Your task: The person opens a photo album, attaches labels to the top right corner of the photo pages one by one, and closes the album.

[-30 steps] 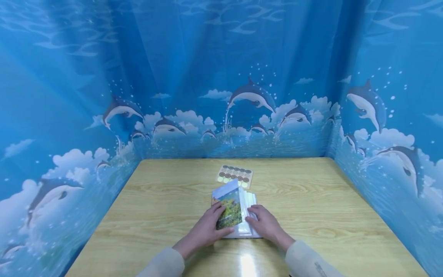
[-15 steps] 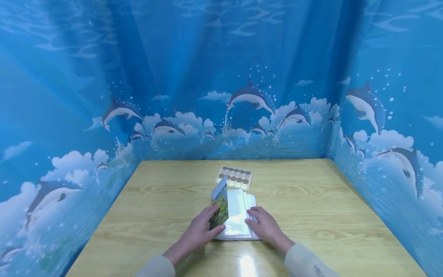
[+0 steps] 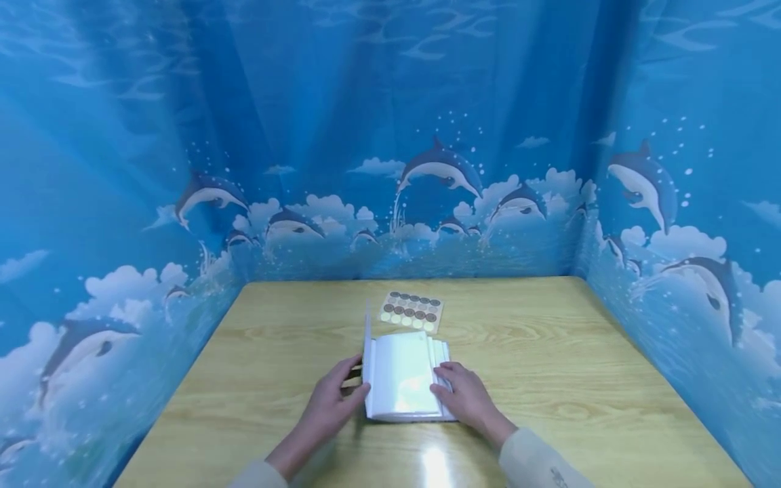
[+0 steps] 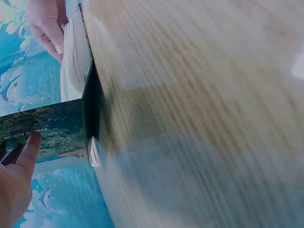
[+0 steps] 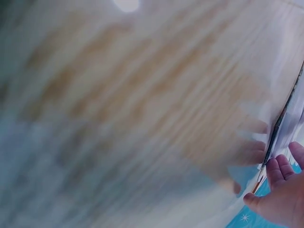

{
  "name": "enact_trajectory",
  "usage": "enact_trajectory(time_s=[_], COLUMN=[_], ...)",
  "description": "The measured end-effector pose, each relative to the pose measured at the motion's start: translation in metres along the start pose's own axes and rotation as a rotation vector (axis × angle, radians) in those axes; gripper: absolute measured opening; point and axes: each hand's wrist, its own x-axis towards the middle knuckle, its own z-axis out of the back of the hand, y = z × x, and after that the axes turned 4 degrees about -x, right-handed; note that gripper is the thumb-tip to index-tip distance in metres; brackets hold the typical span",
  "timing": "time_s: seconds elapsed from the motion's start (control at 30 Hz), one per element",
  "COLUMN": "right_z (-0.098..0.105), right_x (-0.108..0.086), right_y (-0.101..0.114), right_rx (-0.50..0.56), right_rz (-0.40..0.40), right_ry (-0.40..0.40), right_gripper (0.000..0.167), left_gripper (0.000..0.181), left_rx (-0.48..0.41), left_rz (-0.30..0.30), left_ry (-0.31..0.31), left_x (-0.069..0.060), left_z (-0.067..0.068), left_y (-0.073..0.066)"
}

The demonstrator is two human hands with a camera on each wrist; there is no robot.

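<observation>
A photo album lies on the table in front of me, with its white plastic pages [image 3: 403, 376] facing up. Its front cover [image 3: 367, 352] stands nearly upright along the left side, edge-on to the head camera. My left hand [image 3: 329, 400] is just left of this cover. In the left wrist view a fingertip touches the printed outside of the cover [image 4: 57, 126], by the words PHOTO ALBUM; some fingers are cut off there. My right hand [image 3: 470, 396] rests with relaxed fingers at the right edge of the pages. The right wrist view shows those fingers [image 5: 275, 173] beside the album's edge.
Behind the album lies a flat sheet of round stickers [image 3: 411, 312] in brown, beige and pale yellow. The wood-grain table [image 3: 549, 352] ends at a blue dolphin-print curtain [image 3: 390, 163] at the back and both sides.
The album's front cover has swung leftward from leaning over the pages to upright, and more of the white pages shows. My left hand has moved left with it; the right has stayed put.
</observation>
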Motion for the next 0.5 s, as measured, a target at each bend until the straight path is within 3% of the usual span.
enact_trajectory(time_s=[0.23,0.4,0.5], right_z=[-0.001,0.0,0.001], right_x=[0.0,0.0,0.0], right_y=[0.0,0.002,0.004], right_rx=[-0.026,0.004,0.021], right_rz=[-0.002,-0.022,-0.037], right_ry=[0.0,0.0,0.008], right_gripper=[0.042,0.042,0.043], left_gripper=[0.055,0.055,0.056], left_rx=[-0.098,-0.18,-0.214], left_rz=[0.093,0.183,0.196], left_ry=[-0.114,-0.155,-0.173], left_x=[-0.007,-0.011,-0.012], left_z=[0.013,0.023,0.029], left_y=[-0.003,-0.002,0.0])
